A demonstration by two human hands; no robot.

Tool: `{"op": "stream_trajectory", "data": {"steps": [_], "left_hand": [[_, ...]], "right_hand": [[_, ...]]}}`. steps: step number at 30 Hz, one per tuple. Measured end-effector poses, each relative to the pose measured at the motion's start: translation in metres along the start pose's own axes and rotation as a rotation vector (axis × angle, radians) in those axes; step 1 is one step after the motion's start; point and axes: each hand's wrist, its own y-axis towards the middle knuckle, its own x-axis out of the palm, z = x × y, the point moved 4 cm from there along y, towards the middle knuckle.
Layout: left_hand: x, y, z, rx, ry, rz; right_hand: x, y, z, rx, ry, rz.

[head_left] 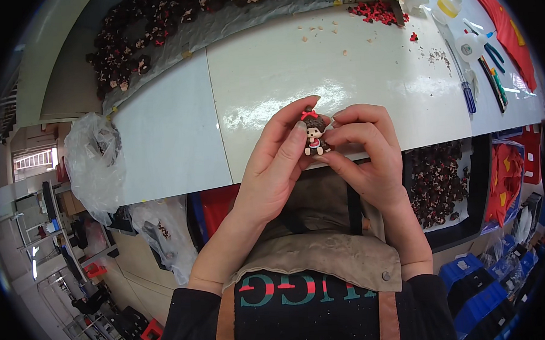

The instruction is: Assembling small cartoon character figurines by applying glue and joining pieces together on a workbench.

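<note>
Between both hands, just over the near edge of the white table, sits a small doll figurine (314, 133). It is upright, with dark brown hair, a red bow on top, a pale face and pale feet. My left hand (278, 151) grips it from the left, thumb across its front side and fingers behind. My right hand (365, 144) pinches at its lower right side with thumb and fingertips; whether a small part is between those fingertips I cannot make out.
Many brown figurines lie on a grey sheet (164, 62) at the back left. Small red pieces (378, 12) are heaped at the back right. A blue-handled screwdriver (469, 97), bottles (449, 5) and pliers stand or lie at right. A black tray (464, 231) of brown pieces is below.
</note>
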Motion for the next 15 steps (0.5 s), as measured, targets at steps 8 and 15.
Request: {"op": "stream_trajectory", "data": {"steps": [8, 15], "left_hand": [[0.0005, -0.0002, 0.0009, 0.015, -0.017, 0.003], [-0.0007, -0.0013, 0.0010, -0.001, -0.003, 0.003]], "right_hand": [[0.0009, 0.0004, 0.0010, -0.024, -0.032, -0.011], [-0.0001, 0.0023, -0.0049, -0.066, -0.089, -0.003]]}}
